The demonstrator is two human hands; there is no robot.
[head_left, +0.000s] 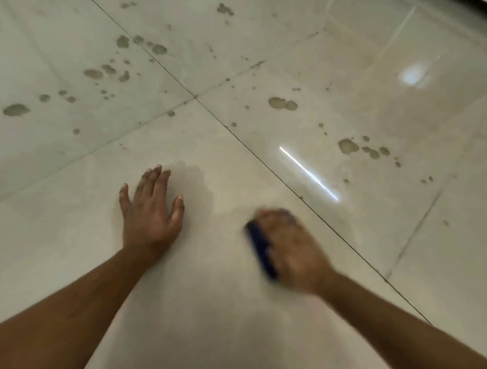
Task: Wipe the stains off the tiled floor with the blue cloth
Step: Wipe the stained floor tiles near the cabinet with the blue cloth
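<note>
Curling our right-hand fingers (279, 218) over the blue cloth (260, 249), we press it flat against the tiled floor (205, 307); the right hand (289, 249) is blurred, so we cannot tell exactly how the fingers close. Our left hand (150, 211) lies palm down just beside it, fingers spread and holding nothing. Both sit on the near tile, close to the grout line (332, 226) running along its right edge, and this tile looks largely clean. Brown stains (348, 146) dot the far tiles beyond the grout cross (195, 97), well apart from the cloth. We judge the risk is smearing them wider with a soiled cloth, or the bracing palm slipping on the glossy surface. No containers are in view.
</note>
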